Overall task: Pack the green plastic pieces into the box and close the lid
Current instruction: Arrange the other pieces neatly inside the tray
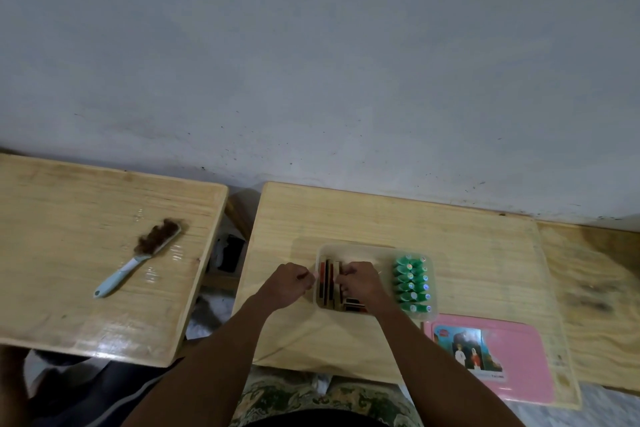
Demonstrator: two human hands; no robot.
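Note:
A clear plastic box (pixel 360 247) sits on the middle wooden table. Along its right side stands a row of several green plastic pieces (pixel 412 282) with small round coloured ends. On its left side are upright brown and red flat pieces (pixel 327 282). My right hand (pixel 360 282) is inside the box, fingers curled on those flat pieces. My left hand (pixel 285 284) rests at the box's left wall, fingers curled; what it holds, if anything, is hidden. The pink lid (pixel 519 362) with a picture label lies flat to the lower right of the box.
A light blue brush (pixel 138 262) with brown bristles lies on a separate wooden table (pixel 86 288) to the left. A gap with dark objects (pixel 228 253) separates the two tables. A grey wall rises behind. Another wooden surface (pixel 602 270) adjoins on the right.

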